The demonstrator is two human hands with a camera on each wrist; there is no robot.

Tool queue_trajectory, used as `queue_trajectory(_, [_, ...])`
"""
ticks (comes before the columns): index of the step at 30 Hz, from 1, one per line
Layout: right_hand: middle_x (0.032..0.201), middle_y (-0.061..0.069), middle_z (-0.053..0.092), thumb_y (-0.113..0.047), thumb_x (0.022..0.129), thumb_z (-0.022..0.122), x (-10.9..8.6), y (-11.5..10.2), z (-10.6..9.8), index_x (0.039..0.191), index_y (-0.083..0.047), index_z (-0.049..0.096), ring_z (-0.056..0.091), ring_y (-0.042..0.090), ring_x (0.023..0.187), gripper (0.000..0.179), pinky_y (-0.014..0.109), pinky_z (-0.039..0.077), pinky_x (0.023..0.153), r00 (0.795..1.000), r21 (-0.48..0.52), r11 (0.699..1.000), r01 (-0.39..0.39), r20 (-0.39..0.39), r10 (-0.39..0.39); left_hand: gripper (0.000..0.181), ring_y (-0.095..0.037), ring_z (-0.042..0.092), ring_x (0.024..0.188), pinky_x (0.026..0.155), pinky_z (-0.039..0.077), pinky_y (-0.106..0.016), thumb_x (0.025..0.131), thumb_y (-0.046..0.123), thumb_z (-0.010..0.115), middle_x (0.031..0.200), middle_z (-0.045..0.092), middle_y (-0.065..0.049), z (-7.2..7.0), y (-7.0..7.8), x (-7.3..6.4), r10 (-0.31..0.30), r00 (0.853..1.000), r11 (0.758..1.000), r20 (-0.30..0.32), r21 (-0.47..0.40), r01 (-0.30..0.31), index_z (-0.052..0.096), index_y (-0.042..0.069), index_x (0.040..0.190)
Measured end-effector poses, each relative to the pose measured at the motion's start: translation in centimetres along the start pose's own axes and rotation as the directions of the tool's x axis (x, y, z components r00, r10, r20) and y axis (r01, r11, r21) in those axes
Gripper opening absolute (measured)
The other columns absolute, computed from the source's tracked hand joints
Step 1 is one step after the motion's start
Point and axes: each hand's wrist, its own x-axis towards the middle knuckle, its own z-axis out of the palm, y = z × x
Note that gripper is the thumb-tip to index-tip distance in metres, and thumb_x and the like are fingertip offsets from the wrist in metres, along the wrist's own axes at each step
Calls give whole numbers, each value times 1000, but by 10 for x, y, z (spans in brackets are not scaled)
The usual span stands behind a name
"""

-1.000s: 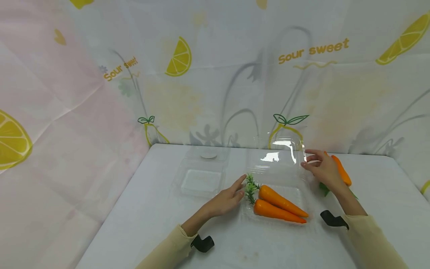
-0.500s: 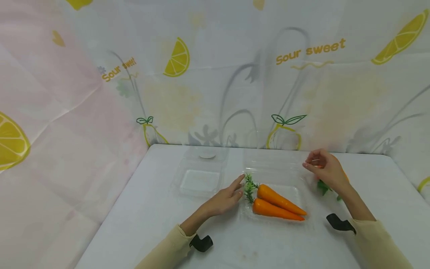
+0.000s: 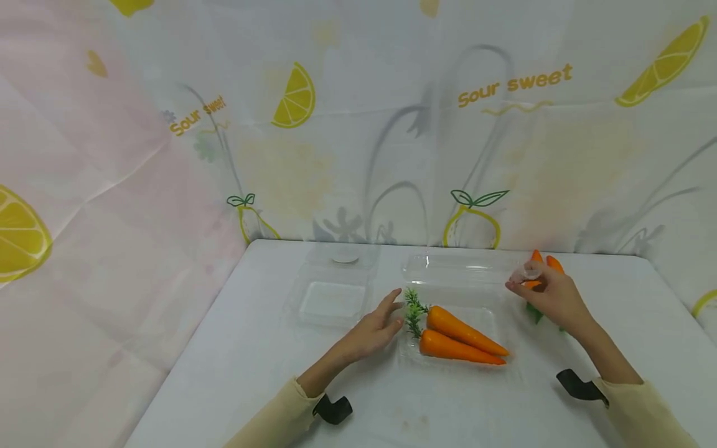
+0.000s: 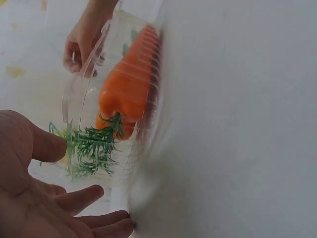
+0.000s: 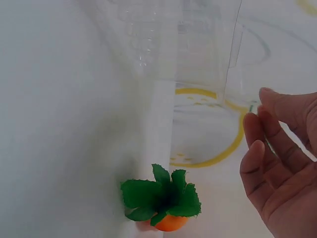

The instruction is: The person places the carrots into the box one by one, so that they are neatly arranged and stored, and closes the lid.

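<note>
Two orange carrots (image 3: 466, 331) with feathery green tops lie side by side in a clear plastic clamshell box (image 3: 488, 316). Its hinged lid (image 3: 454, 269) stands raised at the back, tilted over the box. My right hand (image 3: 551, 300) pinches the lid's right corner between thumb and curled fingers. At the box's left side is my left hand (image 3: 366, 335), fingers extended, with fingertips right by the carrot greens. In the left wrist view the lid leans above the carrots (image 4: 126, 89), and the left hand (image 4: 54, 198) holds nothing.
Beside the right hand lie orange tapered vegetables (image 3: 554, 264) with broad green leaves (image 5: 163, 196), partly hidden by that hand. Another clear clamshell box (image 3: 334, 300) sits opened to the left. A printed cloth (image 3: 358, 155) hangs behind the white table (image 3: 224, 348).
The lid has swung down from nearly upright toward the carrots, with the right hand at its corner moving slightly down and nearer. The left hand has stayed almost still.
</note>
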Motion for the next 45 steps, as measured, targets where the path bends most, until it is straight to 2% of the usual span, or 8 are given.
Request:
queue_trajectory(5, [83,5,65,-10,84,79,-6,-4,1,92,-5,63,61,6,65,18,20,51,54,1000,-9,1000,-5,-12,5,60,-34,45,133,105,41,-52,106,28,45,147,45,-14,3,4,-11,-48,995,990,-86,-133,36,17,14,157])
queue_trajectory(9, [86,8,66,3,80,78,-11,-5,-1,91,-5,65,64,8,68,19,18,52,55,1000,17,999,27,-8,-27,64,-36,51,127,95,48,-53,105,41,44,147,43,-18,1,12,-22,-112,989,964,-96,-253,84,17,13,156])
queue_trajectory(16, [86,5,67,7,79,78,-19,-6,-1,91,-7,67,57,8,73,22,12,48,62,995,-27,995,94,-13,-94,80,-40,61,112,70,58,-50,99,63,40,144,44,-22,-12,30,-33,-206,978,866,16,-463,190,18,10,154])
queue_trajectory(19, [83,1,65,12,74,79,-22,-5,1,90,-8,66,54,7,70,28,13,46,58,984,-30,985,173,-35,-174,82,-39,64,108,64,59,-49,96,65,43,141,47,-21,-14,36,-36,-232,970,826,73,-511,237,23,10,153])
queue_trajectory(22, [83,-2,64,12,71,81,-25,-4,4,90,-10,66,52,5,67,33,12,45,57,974,-55,975,218,-47,-220,85,-36,66,104,61,59,-48,96,63,49,137,51,-19,-13,39,-38,-250,961,807,122,-522,276,22,7,153])
queue_trajectory(26, [87,-3,64,13,70,82,-29,-4,6,91,-13,64,51,6,67,38,11,45,58,969,-116,964,240,-34,-245,82,-34,69,98,60,59,-46,98,54,54,129,57,-17,-10,38,-40,-257,953,797,162,-522,304,23,1,152])
queue_trajectory(32, [93,0,67,12,69,81,-34,-5,8,92,-12,65,53,11,74,38,13,47,62,966,-196,948,249,-13,-256,65,-32,71,89,57,59,-44,100,47,55,114,63,-16,-5,32,-40,-248,951,802,187,-511,310,41,0,142])
queue_trajectory(45, [93,-3,66,7,72,82,-46,-8,9,96,-12,65,54,13,75,35,20,49,60,969,-244,939,244,20,-247,32,-20,67,62,48,57,-41,99,31,61,86,69,-14,8,19,-37,-269,950,812,158,-493,312,53,2,111])
